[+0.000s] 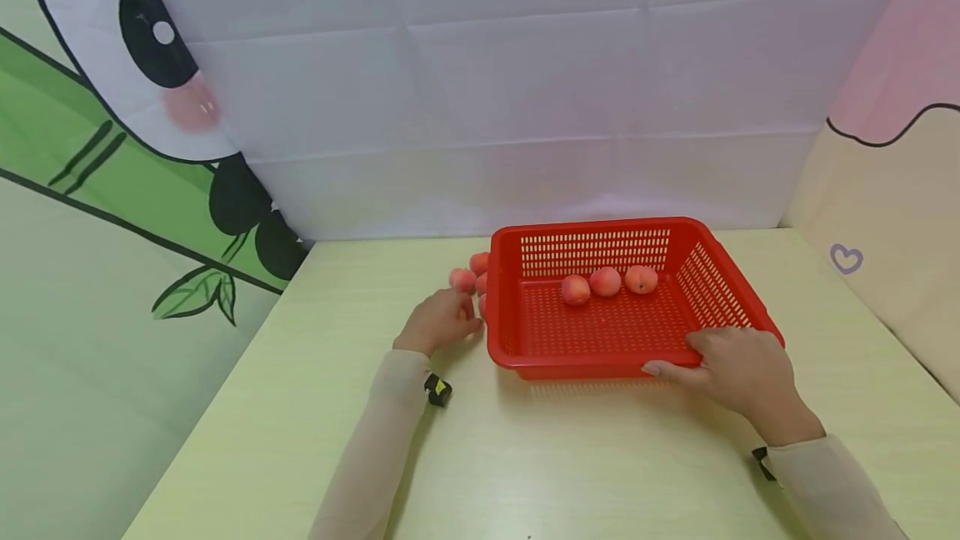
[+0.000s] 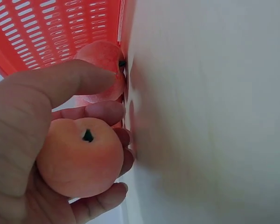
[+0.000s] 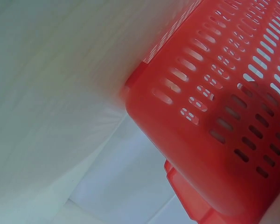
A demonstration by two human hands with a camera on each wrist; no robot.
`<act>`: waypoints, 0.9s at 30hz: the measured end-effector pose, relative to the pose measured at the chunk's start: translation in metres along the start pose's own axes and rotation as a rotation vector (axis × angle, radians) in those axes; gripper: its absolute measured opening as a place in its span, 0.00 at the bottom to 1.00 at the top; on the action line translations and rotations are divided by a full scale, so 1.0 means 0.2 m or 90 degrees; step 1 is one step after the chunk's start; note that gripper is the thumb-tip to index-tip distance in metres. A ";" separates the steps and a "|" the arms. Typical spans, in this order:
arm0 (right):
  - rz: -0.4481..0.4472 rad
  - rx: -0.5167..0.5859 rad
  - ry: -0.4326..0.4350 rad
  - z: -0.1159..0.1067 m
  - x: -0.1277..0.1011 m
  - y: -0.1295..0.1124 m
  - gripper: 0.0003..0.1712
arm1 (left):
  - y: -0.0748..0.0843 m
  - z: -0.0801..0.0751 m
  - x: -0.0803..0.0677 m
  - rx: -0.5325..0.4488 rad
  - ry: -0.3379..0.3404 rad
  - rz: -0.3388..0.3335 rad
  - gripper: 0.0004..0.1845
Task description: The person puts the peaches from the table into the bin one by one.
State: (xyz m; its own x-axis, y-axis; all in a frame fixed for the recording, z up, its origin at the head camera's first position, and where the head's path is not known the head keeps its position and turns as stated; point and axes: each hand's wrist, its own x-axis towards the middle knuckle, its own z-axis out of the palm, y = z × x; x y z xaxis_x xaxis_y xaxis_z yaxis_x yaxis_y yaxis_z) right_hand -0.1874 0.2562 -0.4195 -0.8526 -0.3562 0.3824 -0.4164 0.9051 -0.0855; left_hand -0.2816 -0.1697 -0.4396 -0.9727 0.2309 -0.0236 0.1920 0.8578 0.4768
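Observation:
My left hand [image 1: 437,322] is at the left side of a red plastic basket [image 1: 501,298]. In the left wrist view its fingers curl round an orange-pink peach [image 2: 79,161] with a dark stem, nestled against the palm. Just past the thumb sits another peach [image 2: 99,52], beside the basket's slotted wall. More peaches [image 1: 462,280] cluster by the basket's left edge, partly hidden by the hand and the rim. My right hand [image 1: 742,369] grips the basket's near right corner, thumb along the front rim. Inside the basket lie three peaches [image 1: 605,282].
A pale wood-look table [image 1: 585,457] carries the basket. Behind it hangs a white cloth [image 1: 525,107], with printed cartoon panels at left and right. A small black device [image 1: 438,390] is worn at the left wrist.

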 end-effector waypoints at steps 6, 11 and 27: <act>0.004 0.000 -0.009 0.00 0.00 0.00 0.41 | 0.01 -0.02 -0.01 0.009 0.009 -0.028 0.10; -0.002 0.000 -0.003 0.00 0.00 0.00 0.42 | 0.02 -0.03 0.00 0.012 0.010 -0.050 0.15; 0.000 -0.001 -0.005 -0.01 0.00 -0.01 0.42 | 0.05 -0.13 -0.04 0.018 0.053 -0.036 0.23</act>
State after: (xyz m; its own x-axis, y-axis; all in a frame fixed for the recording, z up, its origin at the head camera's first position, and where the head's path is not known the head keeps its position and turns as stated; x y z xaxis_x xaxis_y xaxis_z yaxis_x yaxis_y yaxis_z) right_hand -0.1861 0.2556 -0.4167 -0.8547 -0.3583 0.3757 -0.4166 0.9051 -0.0846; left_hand -0.2752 -0.1750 -0.4108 -0.9894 0.1435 0.0232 0.1384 0.8817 0.4511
